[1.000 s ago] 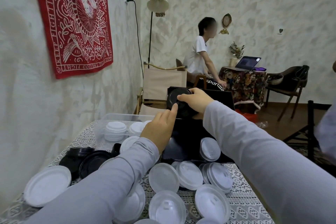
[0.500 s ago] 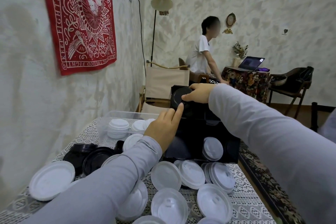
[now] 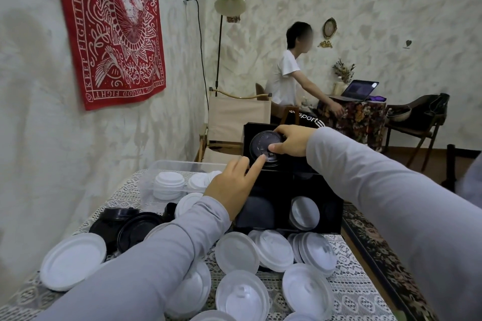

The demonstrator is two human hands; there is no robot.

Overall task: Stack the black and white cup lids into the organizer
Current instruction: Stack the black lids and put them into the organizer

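At the table's far edge, the right hand pinched the black lid by its rim at the organizer's top slot, while the left hand's straight forefinger pressed its lower edge, apparently to seat it squarely.

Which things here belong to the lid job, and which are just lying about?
Job:
- black lid, gripped by the right hand, left hand fingertip on it
- organizer
- white lids on the table
- loose black lids
- clear bin with more white lids

Lying about:
- wall hanging
- lamp
- chair
- laptop
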